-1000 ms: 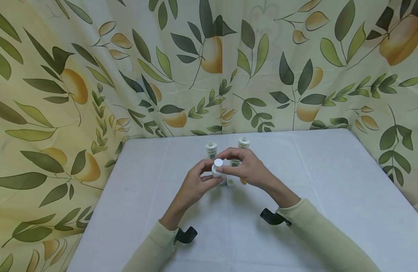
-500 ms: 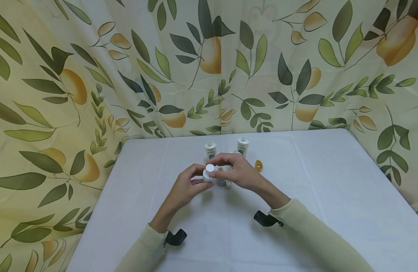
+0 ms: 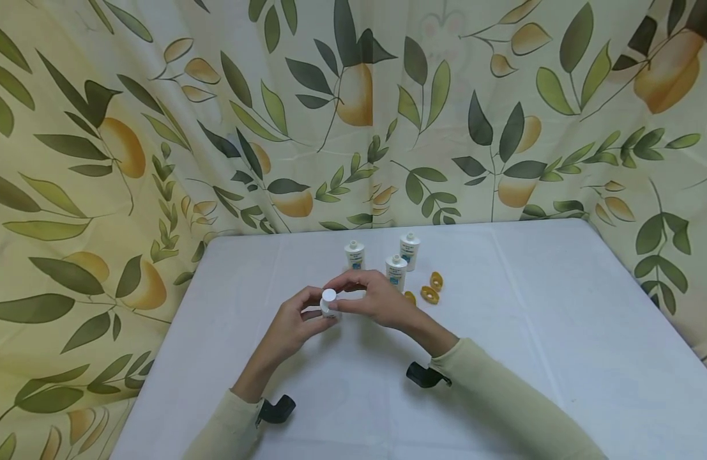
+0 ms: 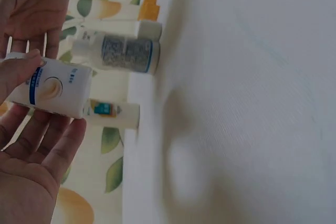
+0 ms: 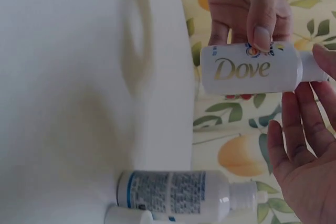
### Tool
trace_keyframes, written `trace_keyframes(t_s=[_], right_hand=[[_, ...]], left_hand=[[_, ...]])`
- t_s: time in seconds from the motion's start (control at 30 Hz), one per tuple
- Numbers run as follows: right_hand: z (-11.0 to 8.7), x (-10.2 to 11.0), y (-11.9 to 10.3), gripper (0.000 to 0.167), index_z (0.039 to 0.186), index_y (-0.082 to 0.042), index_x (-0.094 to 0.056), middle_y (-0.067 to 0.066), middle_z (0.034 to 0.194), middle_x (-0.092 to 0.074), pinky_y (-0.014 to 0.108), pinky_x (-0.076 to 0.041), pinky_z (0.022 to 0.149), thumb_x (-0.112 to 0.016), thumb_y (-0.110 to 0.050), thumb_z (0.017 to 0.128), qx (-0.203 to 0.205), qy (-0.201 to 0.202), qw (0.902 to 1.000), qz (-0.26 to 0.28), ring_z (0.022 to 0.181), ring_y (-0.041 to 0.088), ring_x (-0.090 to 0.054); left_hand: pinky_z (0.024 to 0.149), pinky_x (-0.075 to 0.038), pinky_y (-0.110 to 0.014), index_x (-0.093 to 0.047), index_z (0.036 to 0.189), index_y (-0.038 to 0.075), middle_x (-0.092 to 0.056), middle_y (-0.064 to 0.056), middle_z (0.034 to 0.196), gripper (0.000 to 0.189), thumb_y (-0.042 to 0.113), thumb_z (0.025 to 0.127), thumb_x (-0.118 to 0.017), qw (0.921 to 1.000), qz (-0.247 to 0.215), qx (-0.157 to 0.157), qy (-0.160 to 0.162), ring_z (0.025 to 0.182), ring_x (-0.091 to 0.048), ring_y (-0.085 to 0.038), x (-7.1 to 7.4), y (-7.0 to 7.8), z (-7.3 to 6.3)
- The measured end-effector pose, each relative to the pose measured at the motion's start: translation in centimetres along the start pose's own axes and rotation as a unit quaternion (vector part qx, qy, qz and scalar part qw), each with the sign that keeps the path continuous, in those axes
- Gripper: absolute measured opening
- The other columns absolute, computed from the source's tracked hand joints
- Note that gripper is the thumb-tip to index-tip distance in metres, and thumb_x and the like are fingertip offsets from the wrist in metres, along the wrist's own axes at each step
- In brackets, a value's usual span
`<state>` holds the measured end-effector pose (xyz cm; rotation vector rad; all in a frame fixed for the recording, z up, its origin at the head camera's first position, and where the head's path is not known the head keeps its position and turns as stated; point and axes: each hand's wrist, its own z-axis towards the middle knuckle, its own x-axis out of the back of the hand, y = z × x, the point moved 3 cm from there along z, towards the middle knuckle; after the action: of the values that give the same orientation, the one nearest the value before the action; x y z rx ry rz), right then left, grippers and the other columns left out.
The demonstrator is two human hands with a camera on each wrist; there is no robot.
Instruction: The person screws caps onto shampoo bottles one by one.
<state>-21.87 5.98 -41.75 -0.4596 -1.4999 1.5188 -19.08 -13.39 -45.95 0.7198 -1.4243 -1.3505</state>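
Observation:
A small white Dove bottle [image 5: 252, 69] is held up above the table between both hands. My left hand [image 3: 290, 326] grips its body, the thumb lying over the printed side in the right wrist view. With thumb and fingers, my right hand [image 3: 376, 297] pinches the round white cap [image 3: 328, 296] on its top. In the left wrist view the bottle's other side shows a blue band and a cream swirl. Another white bottle [image 5: 168, 195], covered in small print, stands close by with a white cap [image 5: 128, 216] beside it; the right hand hides both in the head view.
Three white bottles with printed labels, at the left [image 3: 355, 257], middle [image 3: 396, 273] and right [image 3: 409, 250], stand toward the back of the white-covered table [image 3: 531, 383]. Orange ring-like pieces [image 3: 430, 294] lie right of them. A patterned curtain [image 3: 307, 160] hangs behind.
Both hands have moved left and slightly nearer the person, carrying the Dove bottle along. The middle bottle and the orange pieces have come into view from behind the right hand.

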Motion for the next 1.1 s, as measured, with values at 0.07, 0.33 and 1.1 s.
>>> trace_keyframes(t_s=[0.07,0.33,1.1], right_hand=[[0.3,-0.6,0.2,0.028,0.117,-0.018,-0.074,-0.005,0.113,-0.072,0.047,-0.05,0.104,-0.079,-0.021,0.09,0.0,-0.004,1.0,0.002,0.109,0.016,-0.064],[1.2,-2.6,1.1,0.026,0.114,-0.016,-0.074,-0.002,0.113,-0.071,0.049,-0.049,0.106,-0.08,-0.019,0.089,-0.006,-0.011,0.9995,0.029,0.11,0.02,-0.062],[3.4,-7.6,2.2,0.027,0.113,-0.013,-0.074,0.001,0.111,-0.069,0.041,-0.057,0.097,-0.081,-0.019,0.088,-0.014,-0.017,0.9998,0.003,0.106,0.023,-0.067]], left_hand=[[0.099,-0.056,-0.034,-0.063,0.122,0.013,-0.063,-0.006,0.122,0.04,0.01,0.087,-0.081,1.0,0.005,0.005,-0.002,0.116,-0.063,-0.024,0.5,-0.3,-0.3],[0.098,-0.057,-0.034,-0.063,0.12,0.011,-0.064,-0.008,0.12,0.04,0.008,0.085,-0.083,0.9998,0.006,0.011,-0.014,0.114,-0.063,-0.025,2.2,-1.5,-1.3],[0.089,-0.06,-0.029,-0.064,0.119,0.005,-0.066,-0.011,0.116,0.04,0.009,0.084,-0.083,0.9952,0.067,0.067,0.026,0.107,-0.065,-0.022,5.6,-2.1,-3.8]])
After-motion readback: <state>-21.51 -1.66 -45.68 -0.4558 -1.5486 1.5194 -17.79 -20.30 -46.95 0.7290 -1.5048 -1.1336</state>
